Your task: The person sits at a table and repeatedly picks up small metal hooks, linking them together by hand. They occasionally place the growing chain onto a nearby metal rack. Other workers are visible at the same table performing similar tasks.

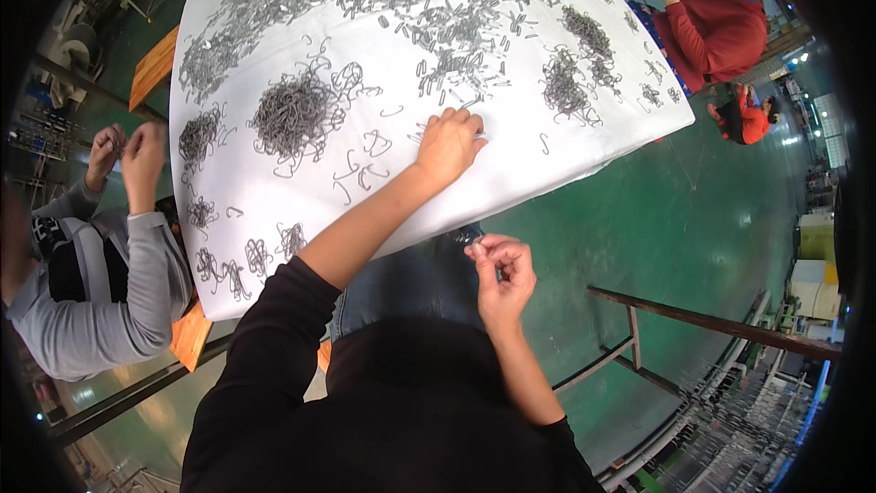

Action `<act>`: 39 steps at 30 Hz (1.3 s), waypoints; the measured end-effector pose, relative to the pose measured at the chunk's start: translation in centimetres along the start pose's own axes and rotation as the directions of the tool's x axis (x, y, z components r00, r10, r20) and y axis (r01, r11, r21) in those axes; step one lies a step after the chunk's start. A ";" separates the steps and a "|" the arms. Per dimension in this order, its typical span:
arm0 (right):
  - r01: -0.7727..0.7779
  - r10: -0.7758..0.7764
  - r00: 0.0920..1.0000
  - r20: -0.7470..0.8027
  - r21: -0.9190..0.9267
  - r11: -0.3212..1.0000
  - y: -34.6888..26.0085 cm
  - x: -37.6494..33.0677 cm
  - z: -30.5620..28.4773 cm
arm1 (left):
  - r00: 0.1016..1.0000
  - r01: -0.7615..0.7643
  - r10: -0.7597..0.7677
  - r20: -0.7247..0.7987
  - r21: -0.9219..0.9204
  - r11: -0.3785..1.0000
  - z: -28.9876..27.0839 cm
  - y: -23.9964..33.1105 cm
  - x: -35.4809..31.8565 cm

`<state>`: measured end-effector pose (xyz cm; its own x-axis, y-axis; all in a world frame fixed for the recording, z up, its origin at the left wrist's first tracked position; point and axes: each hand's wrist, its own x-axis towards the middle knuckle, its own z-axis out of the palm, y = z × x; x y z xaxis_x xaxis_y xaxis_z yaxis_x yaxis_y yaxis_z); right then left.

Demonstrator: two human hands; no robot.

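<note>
My left hand [450,148] rests low over the white-covered table [511,160], fingers curled down among a few small grey metal pieces. Whatever lies under its fingertips is hidden. Just beyond it spreads a loose heap of short, narrow grey metal pieces [452,68]. Off the table edge, above my lap, my right hand [505,278] is pinched closed, thumb against forefinger. A tiny bit of something shows at its fingertips, too small to name. Left of my left forearm lie loose curved, hook-like metal pieces [351,173] and a dense dark pile of hooks [292,116].
More hook piles [566,91] lie at the table's right side, and small bunches [257,256] near its left corner. A person in grey [109,301] works at left, another in red [716,27] at far right. A metal frame [693,319] stands on the green floor.
</note>
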<state>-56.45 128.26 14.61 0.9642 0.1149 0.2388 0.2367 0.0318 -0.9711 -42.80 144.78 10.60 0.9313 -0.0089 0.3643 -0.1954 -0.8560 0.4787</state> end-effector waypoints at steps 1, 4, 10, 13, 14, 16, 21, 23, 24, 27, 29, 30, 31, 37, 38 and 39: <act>-0.002 0.002 1.000 0.000 -0.003 1.000 0.2 -0.1 0.0 | 1.000 -0.017 0.017 -0.008 0.043 0.999 0.6 0.0 0.0; 0.016 -0.016 1.000 0.004 -0.055 0.998 0.3 -0.1 -0.3 | 0.983 -0.165 0.135 0.122 0.279 0.946 1.4 -0.5 0.1; 0.042 -0.042 0.999 0.005 -0.007 0.999 0.0 0.5 0.2 | 0.972 -0.232 0.220 0.080 0.456 0.859 -0.6 0.8 0.4; 0.020 -0.020 1.000 0.010 0.029 0.999 0.1 0.7 0.3 | 0.997 -0.051 0.059 -0.055 0.145 0.988 -3.1 1.4 -0.2; 0.028 -0.028 0.999 0.016 0.027 0.999 0.2 0.7 0.3 | 0.997 0.063 -0.065 -0.046 -0.058 0.996 -4.0 1.8 -0.9; 0.032 -0.033 0.999 0.023 0.037 0.999 0.3 0.8 0.4 | 0.971 0.237 -0.236 0.051 -0.382 0.893 -5.8 2.6 -2.7; 0.018 -0.021 0.999 0.036 0.073 0.997 0.3 0.9 1.3 | 0.895 0.418 -0.356 0.268 -0.782 0.462 -8.8 5.5 -8.4; 0.000 -0.003 1.000 0.027 0.100 0.995 0.1 0.9 1.7 | 0.886 0.425 -0.380 0.264 -0.790 0.442 -9.3 6.1 -9.7; 0.018 -0.021 0.999 0.033 0.075 0.997 -0.1 0.9 1.8 | 0.879 0.435 -0.397 0.265 -0.787 0.438 -9.6 6.3 -10.1; 0.048 -0.050 0.997 0.054 0.045 0.998 -0.6 0.9 2.1 | 0.867 0.445 -0.415 0.275 -0.802 0.399 -10.1 6.8 -10.8; 0.066 -0.070 0.995 0.065 0.057 0.996 -0.9 0.8 2.3 | 0.868 0.434 -0.419 0.266 -0.816 0.382 -10.5 6.9 -11.1; 0.087 -0.089 0.993 0.076 0.025 0.996 -0.9 0.7 2.3 | 0.870 0.424 -0.420 0.258 -0.826 0.372 -10.6 7.0 -11.1; 0.109 -0.109 0.990 0.089 0.006 0.994 -0.9 0.7 2.4 | 0.856 0.450 -0.435 0.281 -0.819 0.356 -10.7 7.0 -11.3; 0.205 -0.186 0.971 0.149 -0.124 0.971 -0.1 0.3 2.1 | 0.858 0.399 -0.485 0.170 -0.816 0.419 -10.3 7.3 -12.6; 0.182 -0.165 0.975 0.148 -0.109 0.977 0.0 0.1 2.2 | 0.877 0.330 -0.466 0.118 -0.852 0.406 -10.2 7.2 -12.6; 0.165 -0.152 0.978 0.145 -0.090 0.982 0.0 0.0 2.3 | 0.872 0.340 -0.472 0.128 -0.853 0.395 -10.2 7.2 -12.6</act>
<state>-56.70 130.53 14.63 0.8896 0.2515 0.3811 0.4027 -0.0388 -0.9145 -59.03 143.98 17.58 0.9438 0.3305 -0.0108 -0.0236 0.0998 0.9947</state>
